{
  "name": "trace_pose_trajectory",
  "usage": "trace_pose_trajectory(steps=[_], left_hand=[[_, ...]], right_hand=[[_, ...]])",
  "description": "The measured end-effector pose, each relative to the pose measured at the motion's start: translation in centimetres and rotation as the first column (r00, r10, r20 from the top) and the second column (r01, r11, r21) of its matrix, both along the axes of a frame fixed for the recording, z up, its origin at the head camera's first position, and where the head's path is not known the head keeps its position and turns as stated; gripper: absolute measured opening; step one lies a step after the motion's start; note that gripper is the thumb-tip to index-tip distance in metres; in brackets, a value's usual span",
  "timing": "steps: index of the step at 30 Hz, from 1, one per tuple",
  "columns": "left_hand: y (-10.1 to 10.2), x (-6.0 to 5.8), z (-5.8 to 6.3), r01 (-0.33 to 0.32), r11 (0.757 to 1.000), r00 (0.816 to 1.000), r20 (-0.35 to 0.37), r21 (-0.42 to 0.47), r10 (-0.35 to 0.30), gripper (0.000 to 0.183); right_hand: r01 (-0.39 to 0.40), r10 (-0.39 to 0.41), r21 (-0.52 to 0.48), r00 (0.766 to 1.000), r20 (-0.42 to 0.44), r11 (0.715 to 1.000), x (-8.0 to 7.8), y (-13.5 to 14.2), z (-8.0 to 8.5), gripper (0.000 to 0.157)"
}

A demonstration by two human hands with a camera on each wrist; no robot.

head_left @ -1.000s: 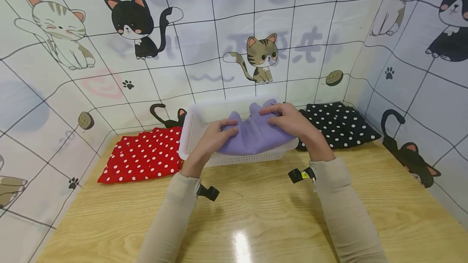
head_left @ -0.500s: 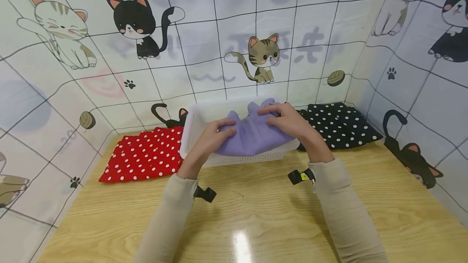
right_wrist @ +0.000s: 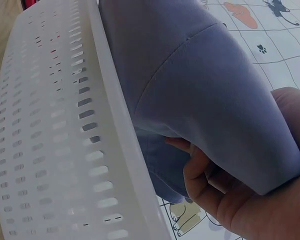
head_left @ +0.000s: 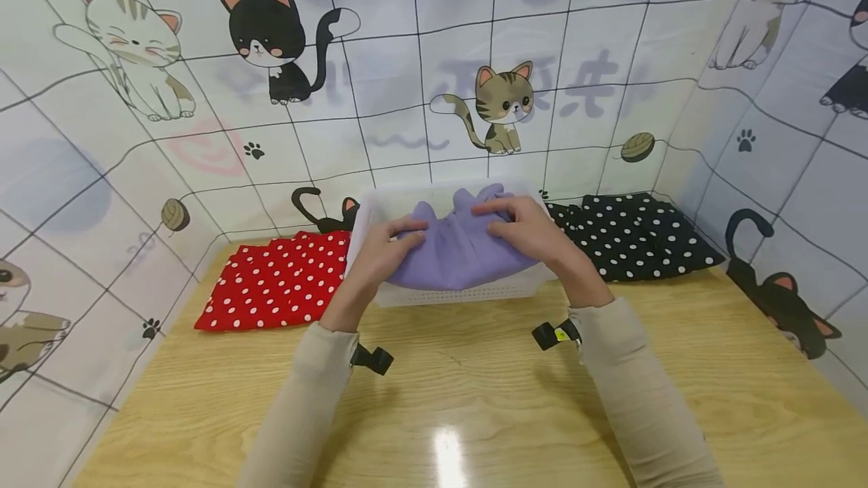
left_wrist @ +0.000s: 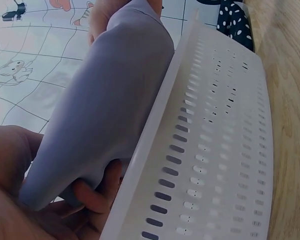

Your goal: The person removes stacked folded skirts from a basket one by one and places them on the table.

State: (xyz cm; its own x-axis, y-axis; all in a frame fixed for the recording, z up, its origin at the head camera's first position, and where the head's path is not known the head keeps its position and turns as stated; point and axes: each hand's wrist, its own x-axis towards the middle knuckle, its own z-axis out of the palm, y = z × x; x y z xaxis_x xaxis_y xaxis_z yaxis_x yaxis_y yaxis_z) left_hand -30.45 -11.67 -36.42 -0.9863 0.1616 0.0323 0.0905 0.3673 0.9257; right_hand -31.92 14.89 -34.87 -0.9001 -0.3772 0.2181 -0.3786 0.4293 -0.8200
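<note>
A purple folded cloth (head_left: 454, 254) with a sewn seam hangs over the front rim of a white perforated plastic basket (head_left: 468, 295). My left hand (head_left: 381, 251) grips its left end, thumb on top and fingers curled underneath in the left wrist view. At the other end, my right hand (head_left: 532, 230) pinches the cloth between thumb and fingers. The right wrist view shows fingers bent beneath the purple fabric (right_wrist: 205, 100), beside the basket wall (right_wrist: 45, 130). Most of the basket's inside is hidden behind the cloth and hands.
Left of the basket lies a red cloth with white dots (head_left: 278, 281). A black cloth with white dots (head_left: 637, 236) lies to its right. Both rest on a wooden table (head_left: 461, 382), backed by a cat-patterned wall covering (head_left: 386, 81).
Both hands and the purple cloth have shifted slightly left over the basket, keeping their grip. The head view has turned a little left.
</note>
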Motion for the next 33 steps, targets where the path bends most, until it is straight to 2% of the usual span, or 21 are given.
trace_pose_trajectory(steps=[4,14,22,26,33], left_hand=[[-0.1,-0.1,0.1,-0.023,0.999,1.0,0.017,0.024,0.022,0.037],[0.0,-0.2,-0.1,-0.027,0.999,0.999,0.019,0.032,0.026,0.036],[0.0,-0.5,-0.9,-0.027,0.999,1.0,-0.005,0.017,0.027,0.035],[-0.1,-0.4,-1.4,-0.022,1.0,1.0,0.008,0.018,0.022,0.036],[0.0,-0.3,-1.4,-0.04,0.999,0.999,0.034,0.027,0.04,0.035]], right_hand=[[0.013,-0.013,0.001,1.0,-0.014,1.0,0.0,-0.2,-0.1,0.041],[0.029,-0.029,-0.009,1.0,-0.008,1.0,-0.3,-0.5,-0.6,0.041],[0.024,-0.024,0.002,1.0,0.017,1.0,-0.5,-0.7,-1.0,0.041],[0.009,-0.01,0.024,1.0,0.014,1.0,-0.5,-0.8,-1.4,0.04],[0.006,-0.006,0.024,1.0,-0.001,1.0,-0.3,-0.8,-1.5,0.039]])
